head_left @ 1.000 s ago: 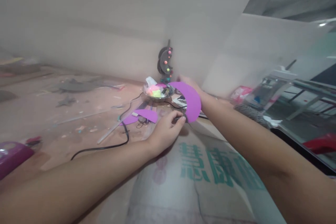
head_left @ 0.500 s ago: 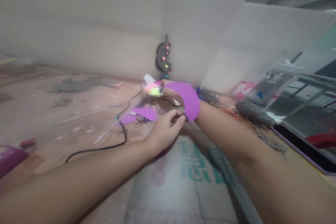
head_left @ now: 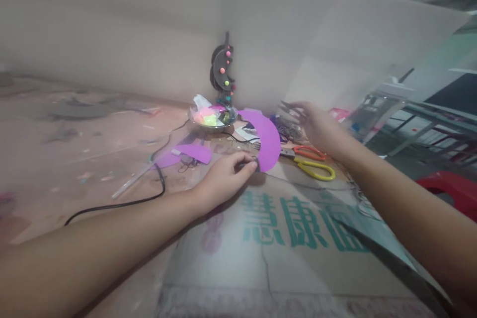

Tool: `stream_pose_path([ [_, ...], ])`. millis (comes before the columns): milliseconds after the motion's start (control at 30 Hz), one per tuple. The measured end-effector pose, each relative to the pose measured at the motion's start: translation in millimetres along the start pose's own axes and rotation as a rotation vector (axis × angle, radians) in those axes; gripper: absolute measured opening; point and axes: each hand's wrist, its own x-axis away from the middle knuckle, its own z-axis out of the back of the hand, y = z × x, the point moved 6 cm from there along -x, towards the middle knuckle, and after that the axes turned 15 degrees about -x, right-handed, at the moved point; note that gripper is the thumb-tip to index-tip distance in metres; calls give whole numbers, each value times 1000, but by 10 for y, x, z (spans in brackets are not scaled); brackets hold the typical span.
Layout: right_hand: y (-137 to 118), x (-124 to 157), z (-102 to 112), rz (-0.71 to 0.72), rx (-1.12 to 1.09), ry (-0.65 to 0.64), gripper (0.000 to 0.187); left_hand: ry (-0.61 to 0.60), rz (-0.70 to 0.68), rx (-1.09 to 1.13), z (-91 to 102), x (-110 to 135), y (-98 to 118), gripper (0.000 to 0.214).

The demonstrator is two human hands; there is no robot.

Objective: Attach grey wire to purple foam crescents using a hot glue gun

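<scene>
My left hand [head_left: 222,178] pinches the lower tip of a purple foam crescent [head_left: 267,140], holding it upright on a printed cardboard sheet [head_left: 283,238]. My right hand [head_left: 316,124] is off the crescent, reaching to the right with fingers spread over a tangle of grey twine [head_left: 288,129]. Orange and yellow scissors [head_left: 313,161] lie just below that hand. A dish of bright pom-poms [head_left: 212,118] sits behind the crescent.
A second purple foam piece [head_left: 194,153] lies left of the crescent. A black cable [head_left: 122,202] curves across the brown table. A dark crescent ornament with coloured balls [head_left: 222,72] stands against the wall. A red stool [head_left: 450,189] is at the right.
My right hand left the purple crescent and moved right toward the twine, uncovering the scissors. My left hand keeps its pinch on the crescent. The camera shifted right.
</scene>
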Motion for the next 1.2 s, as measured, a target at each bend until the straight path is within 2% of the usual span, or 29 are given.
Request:
stream_pose_path([
  [100,116,387,134,-148,-242,47,39,-27,41,-32,-21,2,-31,26],
  [167,77,619,113,-163,-309,64,39,-37,44,-60,-24,0,-34,26],
  [200,15,719,81,-119,-290,65,39,-41,41,-74,-23,-1,-31,27],
  [367,-326,1063,-302,188,29,-162,37,-54,24,-119,-12,-6,0,27],
  [500,-380,1133,-425,327,194,-161,37,-79,46,-119,-10,16,6,25],
  [733,-301,1146,-384,391,303,-106,37,-134,18,-97,-37,15,8,26],
  [1000,-392,1166,-401,446,271,-110,36,-169,39,-22,-52,0,-16,29],
  [1200,-348,1171,-414,392,187,-145,36,-173,51,47,-57,-9,-22,29],
])
